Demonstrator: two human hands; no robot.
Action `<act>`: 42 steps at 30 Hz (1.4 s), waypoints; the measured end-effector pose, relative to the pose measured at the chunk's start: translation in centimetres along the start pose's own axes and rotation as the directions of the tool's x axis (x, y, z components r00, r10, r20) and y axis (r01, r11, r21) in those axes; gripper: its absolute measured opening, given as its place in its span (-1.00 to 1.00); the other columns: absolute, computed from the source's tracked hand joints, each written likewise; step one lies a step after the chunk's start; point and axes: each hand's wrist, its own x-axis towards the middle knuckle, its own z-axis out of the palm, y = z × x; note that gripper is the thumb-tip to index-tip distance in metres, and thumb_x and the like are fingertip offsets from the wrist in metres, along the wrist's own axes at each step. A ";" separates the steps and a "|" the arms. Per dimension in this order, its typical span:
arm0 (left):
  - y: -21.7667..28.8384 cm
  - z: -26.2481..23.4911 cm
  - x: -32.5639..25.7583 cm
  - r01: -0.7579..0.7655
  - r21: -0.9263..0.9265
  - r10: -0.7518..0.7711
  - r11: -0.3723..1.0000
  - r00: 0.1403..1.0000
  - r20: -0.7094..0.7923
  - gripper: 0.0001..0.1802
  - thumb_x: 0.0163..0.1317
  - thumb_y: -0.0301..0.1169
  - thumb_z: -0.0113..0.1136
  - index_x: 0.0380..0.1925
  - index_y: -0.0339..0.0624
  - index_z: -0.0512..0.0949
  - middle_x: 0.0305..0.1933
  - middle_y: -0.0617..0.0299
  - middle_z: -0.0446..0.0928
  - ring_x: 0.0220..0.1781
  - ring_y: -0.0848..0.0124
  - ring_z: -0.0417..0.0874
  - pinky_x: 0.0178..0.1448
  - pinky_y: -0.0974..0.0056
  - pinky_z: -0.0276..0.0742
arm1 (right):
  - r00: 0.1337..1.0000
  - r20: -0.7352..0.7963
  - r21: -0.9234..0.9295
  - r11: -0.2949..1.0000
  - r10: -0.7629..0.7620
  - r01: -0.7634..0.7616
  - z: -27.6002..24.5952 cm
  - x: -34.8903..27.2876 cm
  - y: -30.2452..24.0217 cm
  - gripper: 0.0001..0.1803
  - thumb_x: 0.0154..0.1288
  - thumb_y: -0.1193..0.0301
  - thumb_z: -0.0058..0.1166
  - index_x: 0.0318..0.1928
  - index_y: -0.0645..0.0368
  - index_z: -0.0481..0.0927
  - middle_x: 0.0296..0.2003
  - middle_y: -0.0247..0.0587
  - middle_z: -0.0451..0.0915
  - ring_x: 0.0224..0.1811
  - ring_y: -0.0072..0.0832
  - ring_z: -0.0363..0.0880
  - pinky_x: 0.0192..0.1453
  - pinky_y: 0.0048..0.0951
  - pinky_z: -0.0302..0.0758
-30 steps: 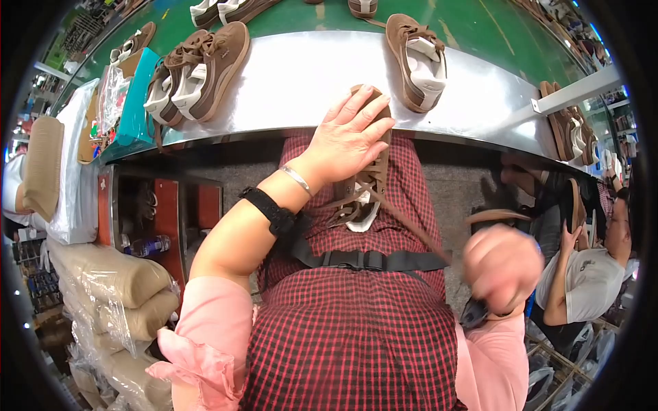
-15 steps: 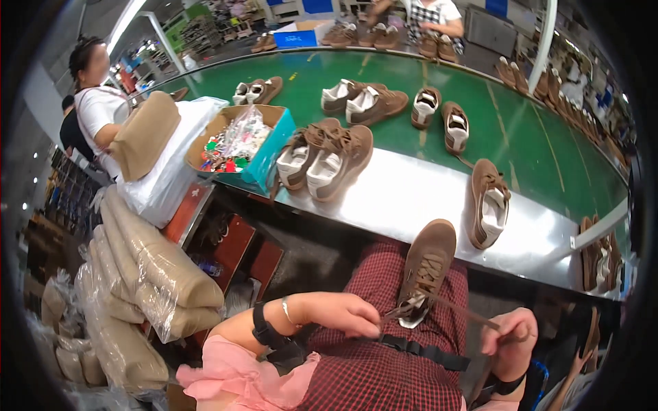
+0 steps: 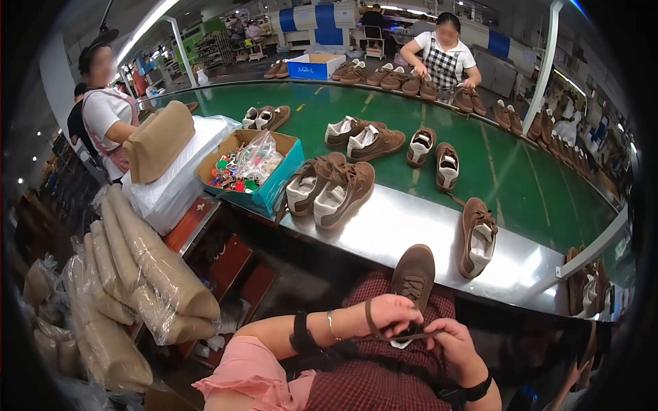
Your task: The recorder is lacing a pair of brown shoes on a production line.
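On the lap, brown shoe (image 3: 413, 274), left hand (image 3: 391, 315), right hand (image 3: 449, 340) pinching its laces, steel table edge (image 3: 384, 240) ahead.

Person's sitting w/ a brown suede shoe (image 3: 413, 274) on their lap, left hand (image 3: 391, 314) & right hand (image 3: 449, 340) both pinching its laces. Single matching shoe (image 3: 476, 236) lying on the steel ledge (image 3: 397, 240), pair (image 3: 331, 188) sitting nearby beside a teal box (image 3: 274, 195).

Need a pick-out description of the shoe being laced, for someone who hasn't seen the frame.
Start at the shiny metal counter edge along the green conveyor. Just below it, on the checked apron, lies a brown suede shoe, toe toward the belt, both hands at its laces. Unlike every other shoe, it's off the counter.
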 end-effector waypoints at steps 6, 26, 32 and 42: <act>1.0 3.0 -1.8 -0.239 0.535 0.034 0.810 0.931 0.365 -0.73 0.28 -0.18 0.06 -0.43 -0.14 0.53 -0.66 0.36 0.43 -0.69 0.58 0.40 -0.62 0.46 0.28 | 0.906 -0.127 -0.211 0.904 -0.403 0.373 -0.5 3.4 -0.5 -0.80 0.34 0.59 -0.12 -0.13 0.25 0.57 -0.39 -0.27 0.57 -0.36 -0.62 0.50 -0.24 -0.58 0.46; -1.0 -2.9 -0.1 0.160 0.194 -0.133 0.968 0.980 -0.145 -0.48 0.33 0.02 -0.01 -0.46 -0.25 0.56 -0.64 0.28 0.48 -0.66 0.56 0.39 -0.57 0.45 0.30 | 0.720 0.655 -0.295 0.798 -0.232 0.525 5.7 1.3 -6.8 -0.85 0.19 0.41 0.13 -0.33 0.26 0.57 -0.53 -0.12 0.50 -0.50 -0.32 0.48 -0.36 -0.35 0.41; -0.8 3.5 3.5 -0.106 0.063 0.102 0.992 0.993 0.063 -0.56 0.32 -0.02 0.04 -0.38 -0.23 0.54 -0.62 0.22 0.54 -0.62 0.47 0.51 -0.51 0.39 0.41 | 0.602 0.761 -0.362 0.613 -0.242 0.703 8.8 2.4 -6.0 -0.89 0.14 0.42 0.07 -0.34 0.21 0.52 -0.44 -0.10 0.53 -0.35 -0.16 0.50 -0.26 -0.23 0.41; 2.3 6.4 -5.5 -0.367 0.541 0.191 0.757 0.916 0.353 -0.74 0.30 -0.27 0.09 -0.34 -0.29 0.51 -0.55 0.19 0.50 -0.50 0.35 0.54 -0.38 0.24 0.43 | 0.768 -0.001 -0.601 0.614 -0.640 0.511 0.1 1.9 -0.4 -0.42 0.00 0.27 0.28 0.05 0.20 0.46 0.02 0.04 0.44 0.18 -0.29 0.38 0.32 -0.16 0.21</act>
